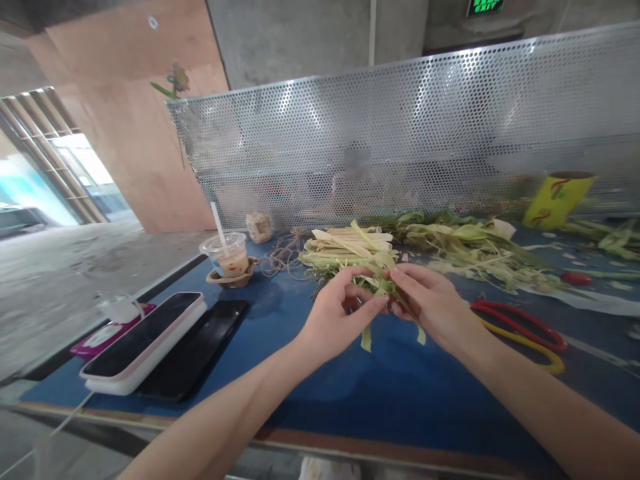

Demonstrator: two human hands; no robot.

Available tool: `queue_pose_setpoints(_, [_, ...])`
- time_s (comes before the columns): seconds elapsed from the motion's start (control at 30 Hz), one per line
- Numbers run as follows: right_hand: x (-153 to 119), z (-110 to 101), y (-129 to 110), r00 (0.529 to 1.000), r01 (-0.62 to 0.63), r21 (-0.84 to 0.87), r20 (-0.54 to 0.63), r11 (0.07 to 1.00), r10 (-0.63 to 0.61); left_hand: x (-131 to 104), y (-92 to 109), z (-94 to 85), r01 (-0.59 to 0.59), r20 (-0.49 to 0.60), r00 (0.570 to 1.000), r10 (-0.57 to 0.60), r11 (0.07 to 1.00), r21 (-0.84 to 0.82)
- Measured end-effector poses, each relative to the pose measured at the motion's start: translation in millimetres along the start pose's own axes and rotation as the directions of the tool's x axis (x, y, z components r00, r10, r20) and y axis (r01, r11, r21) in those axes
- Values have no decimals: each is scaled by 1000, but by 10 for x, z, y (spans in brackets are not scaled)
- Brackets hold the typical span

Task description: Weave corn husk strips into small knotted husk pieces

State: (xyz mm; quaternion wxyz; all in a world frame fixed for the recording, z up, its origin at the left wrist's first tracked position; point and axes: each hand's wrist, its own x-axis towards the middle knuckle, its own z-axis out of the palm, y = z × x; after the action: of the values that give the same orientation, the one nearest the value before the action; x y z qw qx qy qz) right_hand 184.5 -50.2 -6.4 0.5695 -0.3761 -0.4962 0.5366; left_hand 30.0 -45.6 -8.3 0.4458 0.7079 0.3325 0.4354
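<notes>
Both hands meet over the middle of the blue table, fingers closed on pale green leaf strips (384, 260). My left hand (345, 303) pinches them from the left, thumb and fingertips together. On the other side, my right hand (425, 300) grips the same strips with thumb and forefinger. Loose strip ends (367, 339) hang below the fingers. How the strips are joined is too small to tell. Just behind the hands lies a stack of pale cut husk pieces (350, 241). Scissors with red and yellow handles (523, 325) lie beside my right forearm.
A perforated metal screen (320, 153) stands along the back. Green leaves and husks (450, 240) spread at the back right, near a yellow roll (559, 200). On the left are an iced drink cup (227, 257), brown twine (285, 255), and phones (145, 333).
</notes>
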Motion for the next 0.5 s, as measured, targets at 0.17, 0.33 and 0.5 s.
queue_pose_setpoints(0.17, [-9, -10, 33, 999, 22, -15, 24, 1000, -22, -1, -16, 15, -53, -113, 993, 46, 996, -65])
queue_pose_setpoints(0.33, [-9, -14, 41, 995, 58, -37, 85, 998, -55, -11, 73, 12, -36, -111, 993, 28, 997, -71])
queue_pose_setpoints(0.5, [-2, -5, 69, 986, 144, -97, 97, 985, -135, -11, 66, 9, -23, -6, 1000, 23, 998, -61])
